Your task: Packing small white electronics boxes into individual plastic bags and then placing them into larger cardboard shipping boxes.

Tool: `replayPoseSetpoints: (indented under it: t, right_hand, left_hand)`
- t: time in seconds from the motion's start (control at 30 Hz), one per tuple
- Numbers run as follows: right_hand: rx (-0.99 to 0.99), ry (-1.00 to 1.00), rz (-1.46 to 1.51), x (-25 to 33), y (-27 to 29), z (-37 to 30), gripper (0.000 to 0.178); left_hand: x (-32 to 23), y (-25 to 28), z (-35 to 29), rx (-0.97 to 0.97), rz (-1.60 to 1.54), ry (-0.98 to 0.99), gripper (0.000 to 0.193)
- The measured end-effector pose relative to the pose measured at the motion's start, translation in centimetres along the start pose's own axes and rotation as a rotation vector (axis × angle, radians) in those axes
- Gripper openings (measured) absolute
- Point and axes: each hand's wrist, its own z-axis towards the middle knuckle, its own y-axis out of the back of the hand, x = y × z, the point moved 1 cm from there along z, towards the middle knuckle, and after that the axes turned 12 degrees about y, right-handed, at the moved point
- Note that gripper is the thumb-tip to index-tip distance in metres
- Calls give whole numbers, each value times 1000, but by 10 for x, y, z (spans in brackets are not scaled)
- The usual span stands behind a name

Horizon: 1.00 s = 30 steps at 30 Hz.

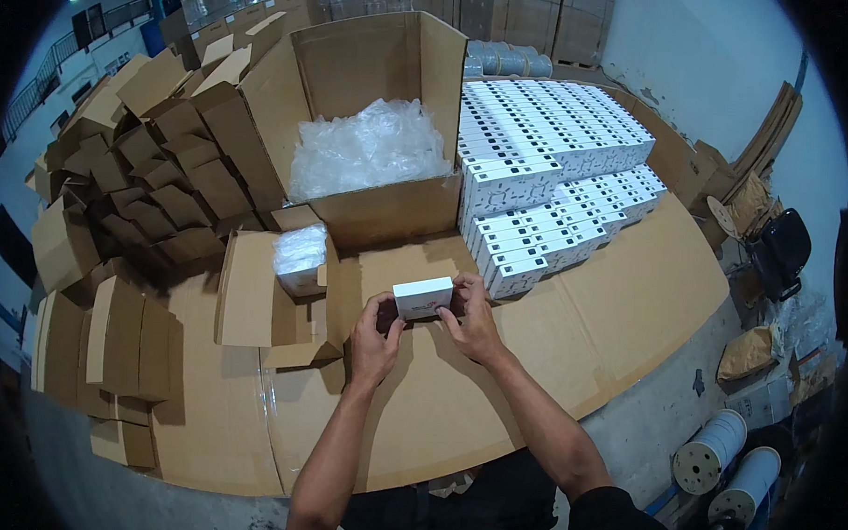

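Observation:
A small white box (421,300) is held between my two hands above the cardboard-covered table. My left hand (375,343) grips its left end, and my right hand (474,325) grips its right end with the thumb along the near face. Just left of my left hand stands an open brown carton (323,341). Inside it, at the far end, sits a bundle in clear plastic wrap (300,253). Beyond my right hand rise stacked rows of white boxes (538,199) with dark printed marks.
A large open carton (379,212) full of clear plastic bags (372,151) stands at the back. Many open brown cartons (165,181) are piled on the left, with folded ones (118,334) nearer me. Wire spools (710,451) and a dark chair (780,245) are on the floor at right.

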Motion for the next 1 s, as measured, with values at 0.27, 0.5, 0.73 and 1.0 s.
replayPoseSetpoints:
  t: [0.27,0.5,0.73,1.0]
  right_hand:
    - [86,-99,-96,13,3,-1,55]
    - [137,-143,-39,15,6,0,75]
    - [235,-29,-330,24,16,-23,89]
    - [352,13,-690,34,15,-38,72]
  left_hand:
    - [-16,4,-12,-36,197,21,45]
    - [-21,2,-14,-27,144,-10,52]
    - [-18,4,-16,-103,87,-48,60]
    - [-87,14,-13,-309,251,-510,41]
